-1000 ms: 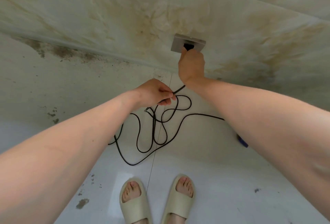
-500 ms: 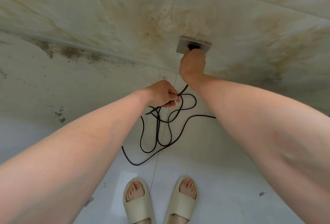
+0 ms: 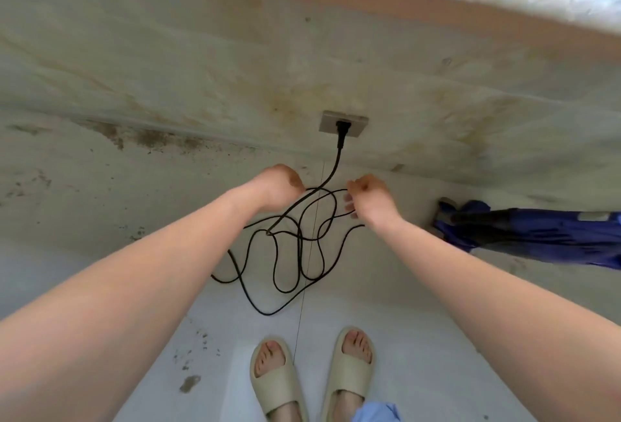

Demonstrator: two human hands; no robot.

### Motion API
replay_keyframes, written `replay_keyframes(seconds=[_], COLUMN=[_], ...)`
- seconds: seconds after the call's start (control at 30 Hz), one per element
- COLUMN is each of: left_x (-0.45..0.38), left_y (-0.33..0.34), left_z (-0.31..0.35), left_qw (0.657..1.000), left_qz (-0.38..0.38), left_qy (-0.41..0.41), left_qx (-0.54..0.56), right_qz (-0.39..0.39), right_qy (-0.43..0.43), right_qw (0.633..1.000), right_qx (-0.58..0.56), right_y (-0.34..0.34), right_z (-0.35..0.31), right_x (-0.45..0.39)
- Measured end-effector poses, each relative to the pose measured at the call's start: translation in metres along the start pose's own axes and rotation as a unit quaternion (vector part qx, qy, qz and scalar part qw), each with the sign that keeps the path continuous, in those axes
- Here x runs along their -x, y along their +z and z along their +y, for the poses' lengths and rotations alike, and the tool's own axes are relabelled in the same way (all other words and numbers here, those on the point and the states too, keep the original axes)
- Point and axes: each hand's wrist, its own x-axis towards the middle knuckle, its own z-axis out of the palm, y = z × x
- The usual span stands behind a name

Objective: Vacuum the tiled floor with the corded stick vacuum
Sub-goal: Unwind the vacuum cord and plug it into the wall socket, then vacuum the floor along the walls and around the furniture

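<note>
Wall (image 3: 201, 61): stained; plug (image 3: 342, 132) in socket (image 3: 327, 121)
Floor (image 3: 420, 337): cord (image 3: 302, 253) looped
Left hand (image 3: 279, 186): grips cord
Right hand (image 3: 369, 201): curled, empty
Vacuum (image 3: 537, 233): lying at right

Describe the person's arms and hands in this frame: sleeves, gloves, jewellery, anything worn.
Both forearms are bare up to the frame edge, with no sleeve in view. The left hand and right hand wear no gloves, and no rings, watch or bands show on the visible sides. Lower down, the feet wear cream foam slide sandals, and a bit of light blue cloth shows at the bottom edge.
</note>
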Motion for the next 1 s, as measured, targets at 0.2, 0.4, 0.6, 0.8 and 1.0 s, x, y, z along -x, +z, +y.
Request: replay_keyframes(seconds=[0.2, 0.4, 0.6, 0.8, 1.0], left_x=[0.121, 0.234, 0.305, 0.347, 0.360], left_y=[-0.040, -0.070, -0.087, -0.096, -0.096], left_z=[0.082, 0.212, 0.322, 0.440, 0.541], left_qw=[0.998, 0.989, 0.971, 0.920, 0.709], left_qz=[-0.016, -0.035, -0.028, 0.156, 0.415], left_qy=[0.047, 0.141, 0.234, 0.332, 0.545], left_qx=[0.032, 0.022, 0.025, 0.134, -0.167], right_qz=[0.028, 0.073, 0.164, 0.200, 0.149], right_qy=[0.123, 0.165, 0.152, 0.108, 0.077], right_qw=[0.974, 0.924, 0.858, 0.748, 0.715], right_qx=[-0.190, -0.338, -0.463, -0.623, -0.679], right_y=[-0.104, -0.225, -0.326, -0.408, -0.477], right_z=[0.000, -0.028, -0.031, -0.036, -0.045], right_x=[0.156, 0.287, 0.371, 0.410, 0.395])
